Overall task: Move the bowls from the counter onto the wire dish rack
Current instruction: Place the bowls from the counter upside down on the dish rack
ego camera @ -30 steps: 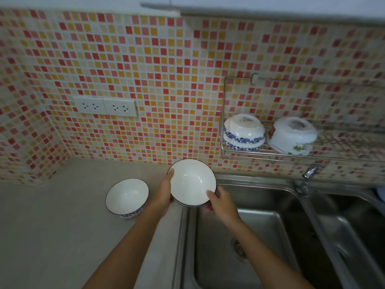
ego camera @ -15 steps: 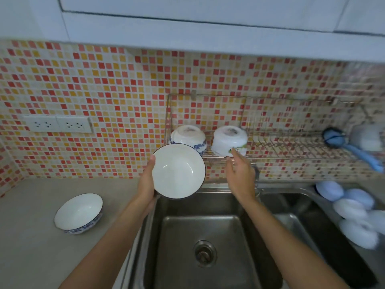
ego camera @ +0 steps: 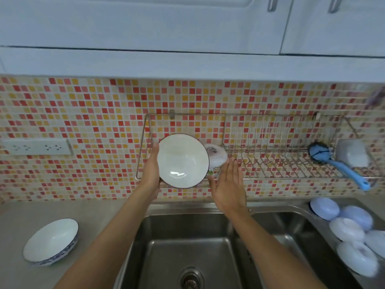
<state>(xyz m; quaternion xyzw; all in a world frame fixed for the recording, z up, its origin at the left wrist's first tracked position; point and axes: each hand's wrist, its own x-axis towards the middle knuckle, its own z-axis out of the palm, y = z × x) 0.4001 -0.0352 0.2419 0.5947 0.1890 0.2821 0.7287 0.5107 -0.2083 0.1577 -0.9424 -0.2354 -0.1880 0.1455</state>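
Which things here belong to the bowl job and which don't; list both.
Job: held bowl, left hand, counter bowl, wire rack, racked bowl.
Idle: blue brush, sink, wall sockets.

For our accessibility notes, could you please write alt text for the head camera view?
A left hand lifts a white bowl to a wire dish rack above a sink; the open right hand hovers beside it. Another bowl waits on the counter.
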